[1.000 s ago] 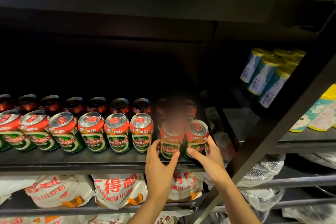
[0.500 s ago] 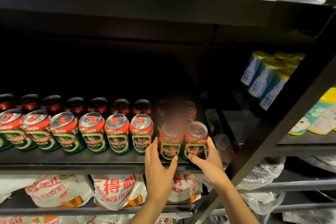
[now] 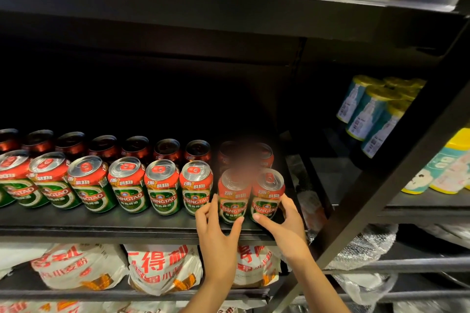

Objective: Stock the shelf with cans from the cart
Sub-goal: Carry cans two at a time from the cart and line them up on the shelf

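A black shelf (image 3: 127, 226) carries two rows of red and green Tsingtao cans. The front row (image 3: 127, 185) runs from the left edge to the right end; a darker back row (image 3: 104, 146) stands behind it. My left hand (image 3: 218, 231) cups the second can from the right (image 3: 232, 195), thumb and fingers on either side of its base. My right hand (image 3: 284, 223) grips the rightmost can (image 3: 267, 193) the same way. Both cans stand upright on the shelf at the row's right end. The cart is out of view.
White bags with red print (image 3: 162, 269) fill the shelf below. A slanted black post (image 3: 381, 201) rises just right of my right hand. Beyond it are teal canisters (image 3: 368, 112) and yellow-lidded tubs (image 3: 440, 170). An upper shelf board (image 3: 229, 15) hangs overhead.
Both hands have pushed the two right-end cans a little farther back on the shelf, closer in line with the front row. The other cans have not moved.
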Demonstrator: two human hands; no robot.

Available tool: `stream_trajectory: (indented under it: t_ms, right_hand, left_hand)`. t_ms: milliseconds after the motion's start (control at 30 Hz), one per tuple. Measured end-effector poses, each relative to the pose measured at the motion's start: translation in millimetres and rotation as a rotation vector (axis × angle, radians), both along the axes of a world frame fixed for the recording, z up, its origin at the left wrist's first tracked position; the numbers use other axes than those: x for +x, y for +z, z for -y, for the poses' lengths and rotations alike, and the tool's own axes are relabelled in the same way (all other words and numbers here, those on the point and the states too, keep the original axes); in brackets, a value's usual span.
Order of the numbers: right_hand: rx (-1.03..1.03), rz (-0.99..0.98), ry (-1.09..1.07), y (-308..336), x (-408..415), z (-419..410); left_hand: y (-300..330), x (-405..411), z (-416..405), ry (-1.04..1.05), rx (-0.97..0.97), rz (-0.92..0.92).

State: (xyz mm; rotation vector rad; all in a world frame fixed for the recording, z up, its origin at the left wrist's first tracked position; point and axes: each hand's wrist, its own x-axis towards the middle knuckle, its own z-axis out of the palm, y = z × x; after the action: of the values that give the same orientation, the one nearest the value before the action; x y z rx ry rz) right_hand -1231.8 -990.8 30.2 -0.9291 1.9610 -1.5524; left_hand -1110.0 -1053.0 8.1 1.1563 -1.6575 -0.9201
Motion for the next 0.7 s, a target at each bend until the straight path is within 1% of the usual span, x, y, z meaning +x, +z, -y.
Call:
stream_trajectory:
  t_ms: [133,200,367,500,700]
  right_hand:
    - [0.029,-0.030,-0.019,1.2,4.1,3.2]
    - [0.038,-0.024,-0.015,1.8,4.5,2.9]
    - [0.065,-0.003,-0.014,-3.5,0.7,1.1]
    - [0.044,-0.013,-0.042,-5.0,1.9,2.6]
    - [0.037,-0.033,-0.066,-4.9,4.3,4.7]
  left_hand:
    - [3.3,-2.3,-0.2,0.021,0.064,-0.081]
    - [4.3,-3.0,-0.5,0.032,0.056,-0.105]
    - [1.2,-4.5,-0.7,0.052,0.029,-0.125]
    - [2.0,-5.9,-1.1,0.067,0.016,-0.117]
    - [5.5,-7.9,-1.6,0.085,0.051,-0.135]
